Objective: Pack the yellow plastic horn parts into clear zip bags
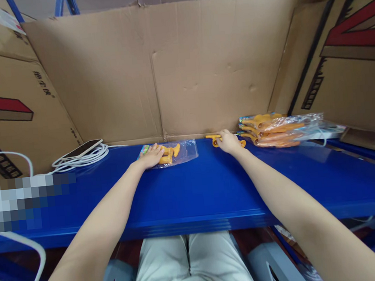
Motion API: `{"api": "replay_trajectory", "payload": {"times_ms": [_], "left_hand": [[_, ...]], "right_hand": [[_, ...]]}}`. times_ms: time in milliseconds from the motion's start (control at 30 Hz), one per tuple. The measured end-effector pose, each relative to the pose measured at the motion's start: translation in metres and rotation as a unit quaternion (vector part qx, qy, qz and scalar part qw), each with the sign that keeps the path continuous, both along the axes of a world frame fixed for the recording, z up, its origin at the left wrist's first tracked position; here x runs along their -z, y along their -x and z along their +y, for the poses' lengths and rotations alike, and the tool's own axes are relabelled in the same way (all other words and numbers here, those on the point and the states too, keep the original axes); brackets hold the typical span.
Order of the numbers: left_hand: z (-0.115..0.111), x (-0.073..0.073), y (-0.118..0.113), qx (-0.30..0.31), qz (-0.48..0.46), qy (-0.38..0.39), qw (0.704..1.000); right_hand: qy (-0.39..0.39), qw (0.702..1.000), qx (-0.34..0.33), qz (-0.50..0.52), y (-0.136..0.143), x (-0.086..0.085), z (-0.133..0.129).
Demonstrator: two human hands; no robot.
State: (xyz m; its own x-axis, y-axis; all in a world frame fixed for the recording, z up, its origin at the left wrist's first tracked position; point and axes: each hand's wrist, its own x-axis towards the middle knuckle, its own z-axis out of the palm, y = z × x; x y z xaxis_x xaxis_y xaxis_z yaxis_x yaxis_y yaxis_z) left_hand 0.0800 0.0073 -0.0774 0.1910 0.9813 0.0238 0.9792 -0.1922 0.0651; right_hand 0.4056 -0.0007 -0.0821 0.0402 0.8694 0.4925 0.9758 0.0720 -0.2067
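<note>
My left hand [152,156] lies flat, fingers stretched out, on the left part of a clear plastic bag [188,150]. Inside that bag are orange-yellow plastic pieces [166,155], and a colourful printed card shows at its left edge. To the right, my right hand [228,142] is closed around an orange-yellow plastic toy part [214,142]. A straight bar and a rounded loop of it stick out past the fingers; its middle is hidden. Just beyond my right hand is a pile of bagged orange toys [269,130] with printed cards.
A blue shelf top [192,193] bears everything. Tall cardboard [200,68] stands behind it, with printed cartons [5,105] on both sides. At the left lie a phone-like device [84,148] and a coiled white cable [93,158]. Grey chair arms [117,275] flank my legs.
</note>
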Motion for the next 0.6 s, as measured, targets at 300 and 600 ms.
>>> {"api": "replay_trajectory", "payload": {"times_ms": [300, 600], "left_hand": [[-0.004, -0.002, -0.001, 0.003, -0.005, 0.001, 1.0], [0.006, 0.004, 0.003, 0.008, -0.01, 0.0, 1.0]], "right_hand": [[0.078, 0.978, -0.145, 0.125, 0.007, 0.002, 0.006], [0.052, 0.986, -0.155, -0.021, 0.009, 0.009, 0.002]]}}
